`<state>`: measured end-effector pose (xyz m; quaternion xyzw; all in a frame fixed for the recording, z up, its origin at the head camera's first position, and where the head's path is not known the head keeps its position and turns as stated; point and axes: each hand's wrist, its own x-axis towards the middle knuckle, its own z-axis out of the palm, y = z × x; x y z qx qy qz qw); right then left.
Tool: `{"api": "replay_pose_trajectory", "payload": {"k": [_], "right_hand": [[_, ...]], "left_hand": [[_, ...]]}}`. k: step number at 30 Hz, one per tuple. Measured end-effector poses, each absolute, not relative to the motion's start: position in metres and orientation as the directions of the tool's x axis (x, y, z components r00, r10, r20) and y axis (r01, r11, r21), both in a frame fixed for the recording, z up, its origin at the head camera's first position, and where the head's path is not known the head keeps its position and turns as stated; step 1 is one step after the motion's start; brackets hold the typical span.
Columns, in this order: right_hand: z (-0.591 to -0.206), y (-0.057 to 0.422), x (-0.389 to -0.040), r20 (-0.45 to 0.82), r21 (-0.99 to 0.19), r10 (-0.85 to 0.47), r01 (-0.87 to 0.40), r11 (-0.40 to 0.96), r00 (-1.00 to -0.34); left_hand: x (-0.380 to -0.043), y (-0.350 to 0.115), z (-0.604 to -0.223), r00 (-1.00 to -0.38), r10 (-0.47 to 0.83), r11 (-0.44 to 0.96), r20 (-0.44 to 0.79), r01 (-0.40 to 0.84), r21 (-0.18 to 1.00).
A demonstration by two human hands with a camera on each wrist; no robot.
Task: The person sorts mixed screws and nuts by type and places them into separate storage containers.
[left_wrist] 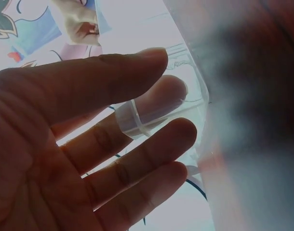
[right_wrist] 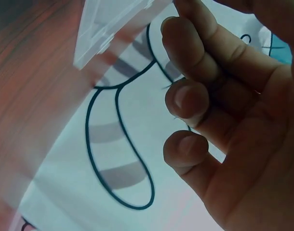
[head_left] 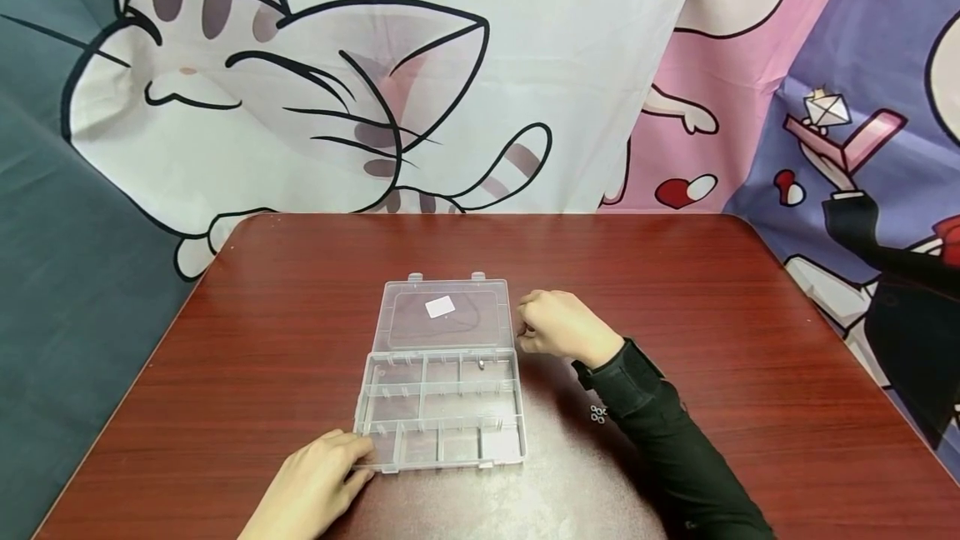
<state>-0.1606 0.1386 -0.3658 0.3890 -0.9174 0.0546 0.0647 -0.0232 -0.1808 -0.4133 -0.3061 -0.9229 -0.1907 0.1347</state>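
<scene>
A clear plastic compartment box [head_left: 468, 425] lies on the table with its lid folded back flat. My left hand [head_left: 315, 477] grips its front left corner, the thumb at the front edge and fingers along the side. In the left wrist view, the left index finger [left_wrist: 161, 98] shows through the clear plastic. My right hand [head_left: 562, 327] is beside the lid's right edge, fingers curled in and thumb near the index finger. I cannot tell whether a small thing is between those fingertips. One small metal piece [head_left: 481, 364] sits in a back right compartment.
Several small silver ring-shaped pieces [head_left: 597, 413] lie together on the table beside the right sleeve [head_left: 660, 423]. A white label [head_left: 440, 307] is on the lid. The reddish-brown table [head_left: 247, 340] ends at a cloth [head_left: 570, 40] printed with cartoon figures.
</scene>
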Motion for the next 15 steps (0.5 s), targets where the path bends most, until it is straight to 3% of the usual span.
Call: {"api": "replay_pose_trajectory", "payload": {"k": [15], "right_hand": [[-0.366,0.107,-0.156,0.145,0.008,-0.78,-0.787,0.616,-0.609]], "left_hand": [[-0.023,-0.181,-0.413,-0.787,0.492,0.752,0.371,0.599,0.275]]}}
